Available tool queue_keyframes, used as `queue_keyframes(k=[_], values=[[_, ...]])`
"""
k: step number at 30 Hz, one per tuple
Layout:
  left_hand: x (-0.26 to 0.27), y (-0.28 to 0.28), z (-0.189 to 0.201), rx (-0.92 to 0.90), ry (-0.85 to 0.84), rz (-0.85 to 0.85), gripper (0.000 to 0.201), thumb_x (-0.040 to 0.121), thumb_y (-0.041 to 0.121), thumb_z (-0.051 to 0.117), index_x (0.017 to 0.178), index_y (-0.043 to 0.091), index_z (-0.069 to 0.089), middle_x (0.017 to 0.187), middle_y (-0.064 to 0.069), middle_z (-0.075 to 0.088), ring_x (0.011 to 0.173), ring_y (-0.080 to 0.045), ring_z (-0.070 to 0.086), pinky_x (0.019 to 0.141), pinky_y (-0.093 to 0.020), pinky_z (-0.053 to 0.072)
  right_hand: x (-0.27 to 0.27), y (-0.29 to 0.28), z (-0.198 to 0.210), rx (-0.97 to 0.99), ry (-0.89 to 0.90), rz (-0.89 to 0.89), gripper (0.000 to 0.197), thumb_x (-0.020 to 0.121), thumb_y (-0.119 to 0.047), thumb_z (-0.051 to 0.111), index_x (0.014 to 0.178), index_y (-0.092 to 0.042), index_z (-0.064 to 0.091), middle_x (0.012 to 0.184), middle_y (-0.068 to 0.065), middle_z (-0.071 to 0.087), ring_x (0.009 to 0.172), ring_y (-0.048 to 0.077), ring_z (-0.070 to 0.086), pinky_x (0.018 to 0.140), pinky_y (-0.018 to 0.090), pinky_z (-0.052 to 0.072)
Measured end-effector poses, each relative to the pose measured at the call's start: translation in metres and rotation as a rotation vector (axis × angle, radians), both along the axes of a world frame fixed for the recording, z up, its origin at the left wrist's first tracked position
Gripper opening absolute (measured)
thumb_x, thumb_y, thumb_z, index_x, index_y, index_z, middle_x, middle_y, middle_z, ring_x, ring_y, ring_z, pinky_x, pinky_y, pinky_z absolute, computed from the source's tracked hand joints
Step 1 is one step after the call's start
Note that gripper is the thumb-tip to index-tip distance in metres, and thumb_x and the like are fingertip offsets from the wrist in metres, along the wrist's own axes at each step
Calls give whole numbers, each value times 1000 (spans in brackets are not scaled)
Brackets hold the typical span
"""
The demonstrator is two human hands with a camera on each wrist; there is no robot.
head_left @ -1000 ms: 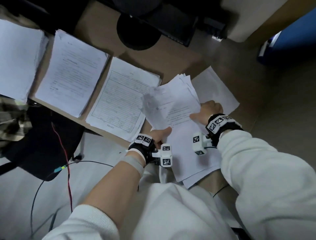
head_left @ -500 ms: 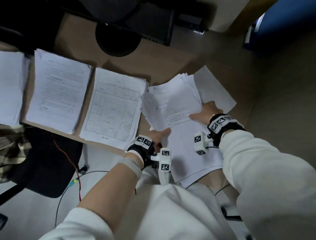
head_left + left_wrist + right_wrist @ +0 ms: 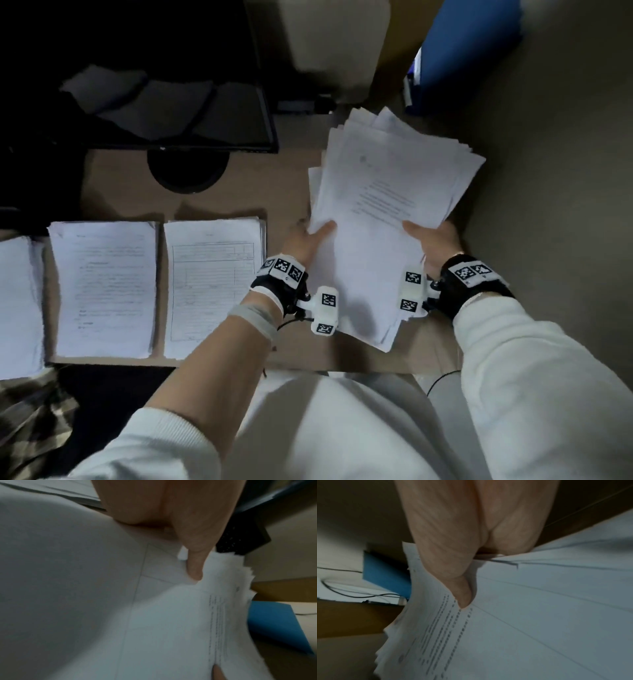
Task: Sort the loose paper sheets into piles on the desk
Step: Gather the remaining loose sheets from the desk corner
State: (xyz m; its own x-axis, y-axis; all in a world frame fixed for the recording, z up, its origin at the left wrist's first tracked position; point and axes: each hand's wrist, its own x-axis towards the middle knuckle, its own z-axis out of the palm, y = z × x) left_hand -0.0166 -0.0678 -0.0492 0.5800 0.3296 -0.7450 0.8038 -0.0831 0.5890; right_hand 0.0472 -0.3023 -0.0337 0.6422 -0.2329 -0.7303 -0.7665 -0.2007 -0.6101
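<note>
A thick, fanned stack of loose paper sheets (image 3: 387, 205) is held up over the right end of the wooden desk (image 3: 284, 178). My left hand (image 3: 308, 240) grips its left edge, thumb on top, and the left wrist view shows that thumb pressing the loose sheets (image 3: 171, 615). My right hand (image 3: 431, 236) grips the right edge, with its thumb lying on the printed top page of the stack (image 3: 522, 615) in the right wrist view. Three sorted piles lie on the desk to the left: a form pile (image 3: 214, 284), a text pile (image 3: 104, 287) and a pile (image 3: 17, 305) cut off by the frame edge.
A dark monitor (image 3: 191, 113) on a round base (image 3: 186, 171) stands at the back of the desk. A blue object (image 3: 469, 51) sits on the floor at the right. A plaid cloth (image 3: 30, 418) lies below the desk's front edge, and a cable (image 3: 442, 380) hangs there.
Both hands have gathered the scattered sheets into one stack and lifted it off the desk. My head view has shifted, so the sorted piles now sit lower left.
</note>
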Motion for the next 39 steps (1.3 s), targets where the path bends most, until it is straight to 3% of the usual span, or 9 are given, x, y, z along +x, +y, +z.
queue_keyframes(k=[3, 6, 9, 13, 18, 25, 29, 35, 39], values=[[29, -2, 9, 60, 10, -225, 49, 88, 41, 71, 107, -4, 66, 97, -10, 69, 91, -28, 67, 69, -27, 44, -15, -5, -7, -127, 101, -120, 41, 65, -18, 88, 95, -6, 63, 91, 5, 68, 87, 28, 69, 79, 39, 56], [37, -5, -8, 154, 58, -363, 48, 86, 33, 74, 121, 2, 61, 117, -13, 66, 109, -28, 62, 83, -29, 46, -28, 1, -9, -295, 299, 62, 58, 47, -47, 87, 85, -9, 67, 77, 2, 70, 63, 22, 69, 58, 27, 52], [35, -4, -25, 198, 90, -406, 78, 69, 45, 83, 132, 12, 53, 135, -12, 55, 122, -32, 55, 102, -44, 47, -38, 16, -20, -267, 424, 75, 92, 39, -63, 83, 110, -8, 65, 97, 9, 72, 73, 25, 69, 71, 35, 57], [44, 0, -32, 167, 104, -349, 121, 56, 54, 83, 152, 14, 20, 152, -13, 39, 136, -34, 42, 110, -49, 39, -35, 31, -26, -118, 468, 29, 83, 49, -61, 83, 113, -12, 63, 106, 10, 70, 83, 29, 67, 84, 42, 56], [45, -2, -40, -44, 258, -261, 88, 77, 35, 82, 144, 3, 36, 142, -10, 48, 121, -30, 53, 96, -36, 45, -28, 25, -27, -153, 445, 44, 65, 69, -47, 81, 112, -3, 60, 84, 10, 63, 75, 29, 62, 84, 42, 56], [37, -5, -9, 13, -119, -175, 41, 89, 7, 66, 129, -2, 56, 124, -17, 65, 114, -32, 62, 88, -29, 47, -25, 35, 7, -171, 114, 4, 53, 79, -8, 73, 128, -5, 53, 117, 6, 59, 104, 26, 59, 85, 35, 49], [31, -8, 55, 0, -448, 46, 31, 91, 6, 64, 122, 5, 56, 119, -15, 67, 107, -29, 65, 96, -41, 53, -6, 40, 69, -67, -204, -8, 34, 79, 3, 63, 111, -4, 56, 103, 8, 60, 90, 23, 58, 72, 30, 45], [10, -19, 144, -49, -812, 282, 39, 84, 4, 65, 122, 10, 56, 112, 0, 67, 102, -7, 65, 91, -26, 52, -13, 30, 158, 198, -614, -112, 26, 78, 12, 61, 90, -11, 64, 83, -2, 69, 69, 6, 67, 61, 24, 53], [-15, -26, 147, -48, -815, 304, 58, 74, 8, 71, 128, 15, 50, 120, -1, 64, 114, -14, 61, 94, -32, 52, -33, 21, 152, 221, -637, -36, 32, 76, 13, 65, 94, -14, 69, 89, -6, 72, 81, 8, 68, 80, 29, 57]])
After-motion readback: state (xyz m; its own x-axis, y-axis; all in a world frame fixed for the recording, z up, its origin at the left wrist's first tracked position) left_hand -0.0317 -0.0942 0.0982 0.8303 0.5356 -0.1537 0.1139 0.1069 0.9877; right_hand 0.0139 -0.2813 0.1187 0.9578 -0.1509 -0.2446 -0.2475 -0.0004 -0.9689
